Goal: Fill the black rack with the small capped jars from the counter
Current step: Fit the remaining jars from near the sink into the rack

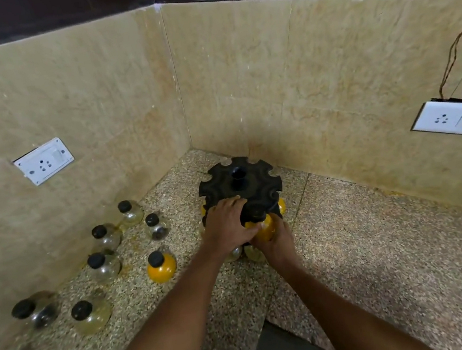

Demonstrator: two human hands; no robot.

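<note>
Both hands (right, left) seat yellow jar in rack.

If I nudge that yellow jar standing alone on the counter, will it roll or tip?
The yellow jar looks round-bellied with a narrow black cap, so once knocked over it would probably roll. It seems full, so likely heavier than the clear jars. Its body looks like smooth glass, possibly slippery and breakable.

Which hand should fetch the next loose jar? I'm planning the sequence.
Probably the left hand: it only rests on the black rack, and the loose jars stand on its side. The right hand grips a yellow jar at the rack.
</note>
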